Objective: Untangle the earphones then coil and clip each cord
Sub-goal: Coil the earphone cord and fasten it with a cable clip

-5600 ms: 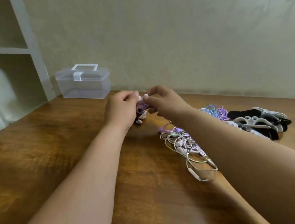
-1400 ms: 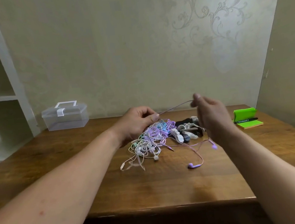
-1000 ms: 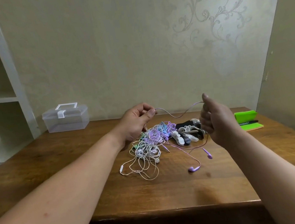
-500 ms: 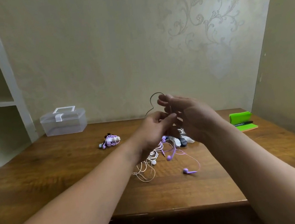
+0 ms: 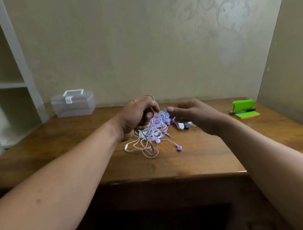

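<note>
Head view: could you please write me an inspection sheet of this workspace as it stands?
Surface: wooden table, glossy.
Job's things: earphone tangle mid-table, white, purple, blue; clips right of it.
Clutter: green sticky notes with pen, far right.
Hands: left hand grips purple cord looping above it; right hand over the tangle, grip unclear.
Cables: purple earbud trails toward near edge.
Surroundings: clear box back left; white shelf; patterned wall.

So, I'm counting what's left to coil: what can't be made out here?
Head view only.
Tangled earphones: the cords overlap and are too thin to count.
Clips: mostly hidden behind the right hand.
Held cord: mostly hidden inside the left hand.
Right hand's fingertips: turned away, so any pinch is unseen.
</note>
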Tool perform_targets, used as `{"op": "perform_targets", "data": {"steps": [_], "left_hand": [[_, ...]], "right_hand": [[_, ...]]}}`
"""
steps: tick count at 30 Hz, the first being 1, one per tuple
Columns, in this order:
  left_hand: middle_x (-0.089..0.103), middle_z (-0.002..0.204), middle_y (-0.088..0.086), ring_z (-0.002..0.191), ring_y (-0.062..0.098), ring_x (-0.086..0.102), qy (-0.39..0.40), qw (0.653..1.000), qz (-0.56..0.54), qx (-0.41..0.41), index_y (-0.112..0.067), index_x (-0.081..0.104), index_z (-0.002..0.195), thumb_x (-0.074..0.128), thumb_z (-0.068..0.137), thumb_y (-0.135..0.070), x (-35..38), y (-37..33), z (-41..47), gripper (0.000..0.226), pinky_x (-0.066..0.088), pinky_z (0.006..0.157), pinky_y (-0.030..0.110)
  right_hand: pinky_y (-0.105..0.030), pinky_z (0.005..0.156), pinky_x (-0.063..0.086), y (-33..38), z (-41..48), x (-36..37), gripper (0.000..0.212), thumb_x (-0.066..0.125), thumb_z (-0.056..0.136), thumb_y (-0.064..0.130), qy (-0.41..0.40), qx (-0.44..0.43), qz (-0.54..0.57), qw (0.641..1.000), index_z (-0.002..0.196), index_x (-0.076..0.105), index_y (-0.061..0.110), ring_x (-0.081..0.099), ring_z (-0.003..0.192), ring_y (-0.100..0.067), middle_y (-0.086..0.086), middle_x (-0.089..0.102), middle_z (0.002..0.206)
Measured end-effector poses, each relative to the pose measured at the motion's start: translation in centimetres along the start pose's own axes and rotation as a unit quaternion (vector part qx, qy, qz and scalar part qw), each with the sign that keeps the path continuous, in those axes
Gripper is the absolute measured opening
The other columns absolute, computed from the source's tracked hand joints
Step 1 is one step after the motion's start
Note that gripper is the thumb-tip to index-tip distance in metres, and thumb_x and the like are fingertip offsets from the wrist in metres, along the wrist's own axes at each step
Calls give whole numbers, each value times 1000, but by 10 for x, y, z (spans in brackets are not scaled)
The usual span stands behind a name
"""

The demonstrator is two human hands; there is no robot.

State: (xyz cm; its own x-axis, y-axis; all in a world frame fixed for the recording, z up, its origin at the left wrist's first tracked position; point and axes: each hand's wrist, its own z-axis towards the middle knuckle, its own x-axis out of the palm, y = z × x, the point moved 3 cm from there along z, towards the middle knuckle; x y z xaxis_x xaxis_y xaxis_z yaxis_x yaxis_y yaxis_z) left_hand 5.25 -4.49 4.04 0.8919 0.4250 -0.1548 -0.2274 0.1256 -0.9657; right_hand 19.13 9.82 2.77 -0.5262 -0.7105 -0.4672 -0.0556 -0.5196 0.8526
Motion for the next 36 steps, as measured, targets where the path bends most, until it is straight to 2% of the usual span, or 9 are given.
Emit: {"op": "perform_targets", "data": {"steps": [2,5,8,12,15,19,25,32,36], "left_hand": [[36,57,3,52,17,15,28,999,-14,-15,-19,52,63,50,86,-26,-2,5,-9,24,10,46,26],[37,59,5,52,19,14,111,992,-2,-58,-21,37,62,43,81,-28,4,8,-17,21,15,43,25],[38,61,6,49,18,17,176,982,-6,-67,-19,32,66,37,88,-22,9,7,-19,22,20,42,24],[31,54,4,52,21,13,193,979,-25,-53,-15,38,61,42,100,-28,-5,20,-19,42,16,43,29],[29,50,-1,50,18,14,118,990,-52,-50,-18,43,54,46,106,-30,-18,37,-17,53,11,47,32],[28,49,-4,38,9,20,-97,971,-210,-61,-25,35,54,50,101,-25,-43,70,-10,50,11,37,21],[29,49,-7,36,7,19,-228,933,-271,-60,-24,33,63,51,100,-21,-59,87,0,41,9,38,21],[33,51,-6,36,8,20,-295,909,-293,-22,-23,37,65,53,103,-27,-67,81,3,42,10,38,18],[35,50,-4,36,8,21,-262,923,-281,-11,-22,40,67,52,106,-34,-67,75,0,43,11,37,18]], "right_hand": [[-42,88,52,-8,-4,2,41,83,88,34,-15,-3,-16,1000,119,67,11,65,100,-15,-7,73,111],[-36,106,51,3,-3,23,74,81,89,8,38,-59,-16,997,150,45,31,54,136,-13,2,56,148],[-31,103,52,8,-1,45,45,75,94,4,112,-76,-1,991,135,63,17,65,123,-12,-1,71,129],[-50,110,49,-15,-6,50,15,64,100,10,104,-55,93,989,113,71,4,69,115,-34,-18,75,110],[-41,91,54,-23,-8,43,9,66,98,15,66,-27,170,983,101,68,6,71,90,-28,-16,69,82],[-22,59,43,-37,-10,13,9,69,100,16,-94,-7,15,995,100,77,13,55,56,-5,-10,67,71],[-40,75,48,-62,-9,-37,14,70,100,20,-196,42,56,978,92,77,12,56,62,-19,2,57,60],[-37,80,51,-59,7,-47,35,52,110,36,-272,58,120,953,92,74,15,67,84,-24,-10,72,85],[-36,74,58,-44,15,-44,45,41,112,43,-243,57,207,946,92,64,10,66,64,-23,-3,58,58]]}}
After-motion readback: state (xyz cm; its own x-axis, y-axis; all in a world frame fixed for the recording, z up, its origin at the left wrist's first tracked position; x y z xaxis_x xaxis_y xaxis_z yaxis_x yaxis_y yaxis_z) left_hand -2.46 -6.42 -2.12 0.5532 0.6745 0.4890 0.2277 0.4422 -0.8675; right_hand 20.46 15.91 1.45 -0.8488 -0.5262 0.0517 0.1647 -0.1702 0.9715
